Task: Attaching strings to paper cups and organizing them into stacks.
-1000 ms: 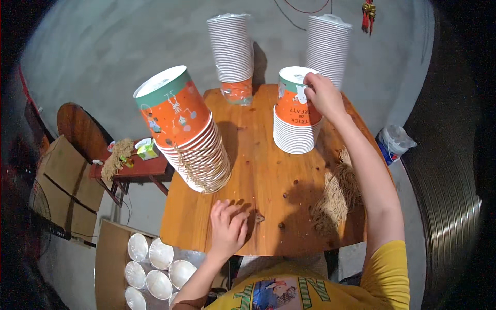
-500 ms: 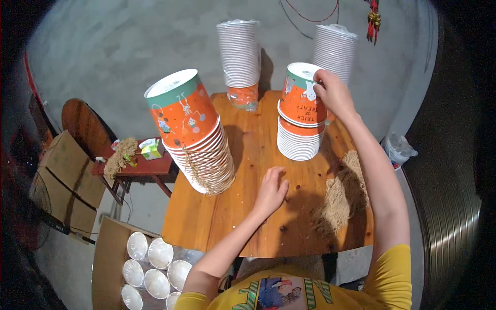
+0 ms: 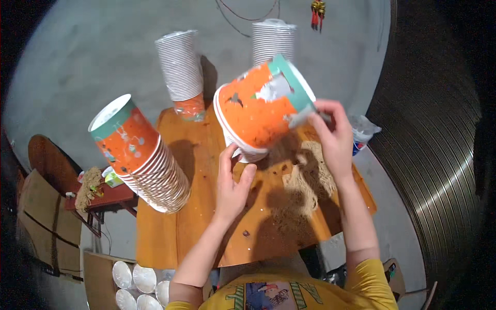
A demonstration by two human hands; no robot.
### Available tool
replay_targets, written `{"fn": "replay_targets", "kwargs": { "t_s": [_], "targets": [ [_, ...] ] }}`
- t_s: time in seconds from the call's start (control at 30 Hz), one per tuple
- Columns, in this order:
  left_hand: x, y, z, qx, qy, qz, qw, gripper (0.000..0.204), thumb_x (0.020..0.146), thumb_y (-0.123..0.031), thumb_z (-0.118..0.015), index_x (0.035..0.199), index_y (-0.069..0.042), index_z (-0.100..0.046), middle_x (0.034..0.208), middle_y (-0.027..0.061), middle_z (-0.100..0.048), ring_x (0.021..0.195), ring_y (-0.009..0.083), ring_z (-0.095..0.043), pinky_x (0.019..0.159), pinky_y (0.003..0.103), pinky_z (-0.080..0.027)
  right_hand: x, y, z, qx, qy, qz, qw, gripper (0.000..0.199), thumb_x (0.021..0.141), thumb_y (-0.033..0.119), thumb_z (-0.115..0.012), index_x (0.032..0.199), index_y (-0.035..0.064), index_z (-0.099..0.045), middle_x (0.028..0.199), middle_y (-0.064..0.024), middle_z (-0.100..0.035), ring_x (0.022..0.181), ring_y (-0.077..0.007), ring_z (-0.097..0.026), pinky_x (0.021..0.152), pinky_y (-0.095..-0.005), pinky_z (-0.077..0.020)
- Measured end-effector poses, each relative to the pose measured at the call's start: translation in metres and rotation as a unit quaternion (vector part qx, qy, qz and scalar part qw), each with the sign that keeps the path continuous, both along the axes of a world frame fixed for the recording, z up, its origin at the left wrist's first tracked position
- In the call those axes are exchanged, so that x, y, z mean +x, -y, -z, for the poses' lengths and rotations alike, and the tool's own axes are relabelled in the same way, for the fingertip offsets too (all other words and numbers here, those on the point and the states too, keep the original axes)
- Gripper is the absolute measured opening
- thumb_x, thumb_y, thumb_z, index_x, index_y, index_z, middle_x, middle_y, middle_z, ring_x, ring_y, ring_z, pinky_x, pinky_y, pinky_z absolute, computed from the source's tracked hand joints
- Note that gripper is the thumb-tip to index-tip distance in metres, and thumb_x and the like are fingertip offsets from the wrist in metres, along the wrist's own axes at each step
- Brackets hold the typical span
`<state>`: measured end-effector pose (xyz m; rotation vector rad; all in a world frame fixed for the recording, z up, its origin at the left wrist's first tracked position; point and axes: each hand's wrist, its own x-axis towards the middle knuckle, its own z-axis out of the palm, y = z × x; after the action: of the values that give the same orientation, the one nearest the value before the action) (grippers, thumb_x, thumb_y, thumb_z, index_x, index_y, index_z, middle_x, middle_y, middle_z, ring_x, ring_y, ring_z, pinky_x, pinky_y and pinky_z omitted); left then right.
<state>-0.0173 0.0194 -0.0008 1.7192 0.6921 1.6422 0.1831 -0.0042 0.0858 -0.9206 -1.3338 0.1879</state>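
An orange and green paper bucket (image 3: 261, 106) is tilted on its side in the air, its white rim to the left and its base to the upper right. My right hand (image 3: 336, 132) is closed on the base edge, thumb and fingers pinching it. Under the rim, my left hand (image 3: 232, 188) has its fingertips at the edge and its thumb spread apart; whether they press on it is unclear. Behind the raised bucket, a shorter stack of upturned buckets (image 3: 253, 156) is mostly hidden. To the left stands a taller upturned stack (image 3: 132, 147) with twine strands between its rims.
Bundles of tan twine (image 3: 305, 188) lie on the wooden table (image 3: 201, 232). Two plastic-wrapped bucket stacks (image 3: 181, 67) stand at the back. A red bench (image 3: 111, 196) holds more twine at left. An open carton (image 3: 98, 279) of wrapped white buckets sits below.
My right hand has lifted the top bucket off the short stack and tipped it sideways. My left hand has risen from the table to its rim. The view has shifted right.
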Motion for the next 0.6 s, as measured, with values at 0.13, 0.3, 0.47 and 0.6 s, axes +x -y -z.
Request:
{"fn": "replay_targets", "kwargs": {
  "t_s": [0.13, 0.3, 0.47, 0.6],
  "targets": [
    [0.013, 0.016, -0.01, -0.051, 0.075, 0.076, 0.993, 0.022, 0.094, -0.014, -0.052, 0.111, -0.002, -0.047, 0.104, 0.0031, -0.053, 0.095, 0.0101, -0.048, 0.085, 0.026, -0.039, 0.008, 0.019, 0.053, -0.058, -0.127, -0.07, 0.988, 0.018, 0.085, 0.001, -0.059, 0.102, 0.0028, -0.053, 0.107, -0.0041, -0.057, 0.097, -0.0111, -0.054, 0.087, -0.0255, -0.0439],
    [0.017, 0.017, 0.001, -0.126, 0.152, 0.138, 0.971, 0.016, 0.097, -0.019, -0.048, 0.097, -0.004, -0.053, 0.089, -0.0035, -0.054, 0.081, 0.0035, -0.046, 0.074, 0.02, -0.039, 0.022, 0.014, 0.073, -0.046, -0.161, -0.099, 0.981, 0.018, 0.086, -0.001, -0.058, 0.102, 0.0033, -0.052, 0.108, -0.0038, -0.055, 0.099, -0.0112, -0.053, 0.087, -0.0256, -0.0439],
    [0.006, 0.023, -0.009, -0.078, 0.133, 0.059, 0.986, 0.021, 0.099, -0.022, -0.045, 0.093, -0.004, -0.055, 0.085, -0.0036, -0.054, 0.079, 0.0042, -0.045, 0.074, 0.02, -0.038, 0.005, 0.015, 0.084, -0.029, -0.192, -0.133, 0.972, 0.014, 0.085, 0.001, -0.058, 0.097, 0.0052, -0.051, 0.101, -0.0024, -0.056, 0.092, -0.0099, -0.052, 0.084, -0.0265, -0.0422],
    [-0.011, 0.042, -0.029, -0.031, 0.015, -0.065, 0.997, 0.024, 0.099, -0.022, -0.042, 0.092, -0.002, -0.053, 0.078, -0.0016, -0.049, 0.07, 0.0057, -0.044, 0.065, 0.022, -0.038, -0.031, 0.025, 0.124, -0.115, -0.274, -0.097, 0.95, 0.014, 0.085, 0.008, -0.06, 0.094, 0.0081, -0.049, 0.088, -0.0007, -0.055, 0.08, -0.0084, -0.052, 0.074, -0.0245, -0.0439]
  ]
}}
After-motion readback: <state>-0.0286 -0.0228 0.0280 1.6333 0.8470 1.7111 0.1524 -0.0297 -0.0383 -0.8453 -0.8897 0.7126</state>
